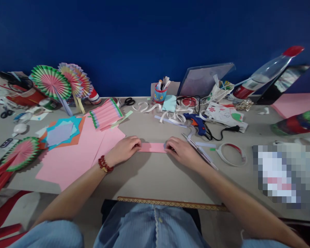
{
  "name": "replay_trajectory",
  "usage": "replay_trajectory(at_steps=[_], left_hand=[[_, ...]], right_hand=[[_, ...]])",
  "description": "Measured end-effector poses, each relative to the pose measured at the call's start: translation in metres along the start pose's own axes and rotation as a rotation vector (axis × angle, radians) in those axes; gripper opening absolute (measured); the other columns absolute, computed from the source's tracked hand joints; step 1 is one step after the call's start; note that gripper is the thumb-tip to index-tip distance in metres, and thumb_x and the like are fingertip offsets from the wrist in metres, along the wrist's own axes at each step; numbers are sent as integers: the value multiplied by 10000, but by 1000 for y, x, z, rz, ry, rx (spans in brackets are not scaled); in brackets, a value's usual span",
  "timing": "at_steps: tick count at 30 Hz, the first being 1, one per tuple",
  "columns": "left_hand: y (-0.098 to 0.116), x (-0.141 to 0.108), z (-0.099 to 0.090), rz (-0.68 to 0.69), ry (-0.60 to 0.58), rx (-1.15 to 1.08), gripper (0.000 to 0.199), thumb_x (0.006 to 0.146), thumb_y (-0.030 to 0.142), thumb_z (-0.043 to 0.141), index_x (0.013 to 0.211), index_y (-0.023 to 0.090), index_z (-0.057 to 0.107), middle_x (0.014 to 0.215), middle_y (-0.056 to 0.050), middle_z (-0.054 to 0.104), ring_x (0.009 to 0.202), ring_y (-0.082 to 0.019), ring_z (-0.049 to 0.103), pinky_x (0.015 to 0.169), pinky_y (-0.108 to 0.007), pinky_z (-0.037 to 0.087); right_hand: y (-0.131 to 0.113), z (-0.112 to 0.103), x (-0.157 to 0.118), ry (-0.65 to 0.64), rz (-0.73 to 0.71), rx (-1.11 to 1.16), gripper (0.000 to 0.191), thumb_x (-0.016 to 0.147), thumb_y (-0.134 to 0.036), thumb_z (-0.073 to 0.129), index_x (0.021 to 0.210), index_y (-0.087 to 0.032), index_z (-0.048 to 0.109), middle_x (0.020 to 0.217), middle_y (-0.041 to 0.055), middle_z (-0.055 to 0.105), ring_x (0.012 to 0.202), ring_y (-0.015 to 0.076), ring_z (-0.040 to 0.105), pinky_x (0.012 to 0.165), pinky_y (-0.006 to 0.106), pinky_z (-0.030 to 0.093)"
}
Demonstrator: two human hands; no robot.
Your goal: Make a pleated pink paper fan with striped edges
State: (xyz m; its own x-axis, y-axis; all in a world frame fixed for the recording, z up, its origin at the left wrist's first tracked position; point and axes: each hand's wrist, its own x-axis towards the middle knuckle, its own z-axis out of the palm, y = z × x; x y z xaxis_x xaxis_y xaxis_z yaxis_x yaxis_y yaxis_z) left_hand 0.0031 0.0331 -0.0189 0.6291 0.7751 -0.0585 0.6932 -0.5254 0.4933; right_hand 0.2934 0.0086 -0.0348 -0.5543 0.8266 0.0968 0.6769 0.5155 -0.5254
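Observation:
A narrow strip of pink paper [153, 147] lies crosswise on the table in front of me, perhaps folded. My left hand [126, 148] has its fingers closed on the strip's left end. At the right end, my right hand [181, 150] grips it with curled fingers, the fingertips partly hidden. Large pink paper sheets [67, 162] spread beside my left wrist. Just past my right hand lies a pair of scissors [196, 146], partly covered by the hand. A pleated pink paper piece [106, 114] with green edges rests beyond my left hand.
Paper fans [51, 82] stand at the back left; another fan [22, 154] lies below. Colored paper squares [64, 132] are stacked left. A blue glue gun [200, 124], tape roll [231, 155], pen cup [160, 94] and plastic bottle [266, 74] stand or lie beyond and right.

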Motion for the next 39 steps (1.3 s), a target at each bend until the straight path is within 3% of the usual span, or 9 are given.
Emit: replay_trajectory(at_steps=[5,10,18,21,24,27,31,39], left_hand=[[0,-2,0,20,25,9,97,937,151,505,1013,192,548,943,-33,632,862,-190,592,743,-290,429],[-2,-4,2,49,53,-17,71,940,150,509,930,192,565,910,-22,626,857,-179,587,741,-282,431],[-1,-9,10,106,95,89,132,996,203,461,959,173,584,953,-54,610,906,-197,562,822,-326,456],[-3,-14,18,139,130,192,235,1002,183,431,1162,197,603,1044,-77,604,958,-210,546,869,-346,461],[-5,-18,23,191,129,358,486,963,90,431,1380,325,514,1241,-88,550,1015,-220,525,910,-366,455],[-4,-19,24,240,84,472,616,928,56,463,1433,407,447,1443,-63,443,1130,-242,496,978,-403,425],[0,-16,19,268,38,528,614,949,121,480,1460,449,391,1556,2,372,1291,-281,418,1028,-457,381],[-8,-39,11,281,-28,524,552,975,168,397,1510,297,361,1594,35,329,1494,-294,159,1169,-558,194]], right_hand=[[2,2,-2,35,-25,3,154,980,-256,474,934,-188,605,987,93,621,942,224,575,844,359,438],[3,4,-4,56,-49,21,163,985,-245,468,971,-200,625,1000,88,639,956,222,586,845,358,443],[3,5,-4,70,-69,-21,195,990,-227,462,998,-193,654,1001,86,636,947,213,587,830,346,451],[4,7,-6,75,-87,-88,208,989,-210,470,1054,-199,668,1016,86,633,937,207,579,823,335,446],[3,10,-8,49,-127,-238,316,958,-132,505,1193,-279,658,1091,78,632,960,207,563,819,325,430],[-1,12,-9,-2,-196,-405,482,909,-82,562,1283,-381,611,1199,64,625,998,225,538,802,327,413],[-7,12,-9,-28,-225,-500,517,902,-101,586,1328,-393,577,1256,51,630,979,229,527,761,325,415],[2,10,-36,-3,-156,-456,594,841,13,499,1363,-264,564,1375,51,595,1044,247,507,850,373,448]])
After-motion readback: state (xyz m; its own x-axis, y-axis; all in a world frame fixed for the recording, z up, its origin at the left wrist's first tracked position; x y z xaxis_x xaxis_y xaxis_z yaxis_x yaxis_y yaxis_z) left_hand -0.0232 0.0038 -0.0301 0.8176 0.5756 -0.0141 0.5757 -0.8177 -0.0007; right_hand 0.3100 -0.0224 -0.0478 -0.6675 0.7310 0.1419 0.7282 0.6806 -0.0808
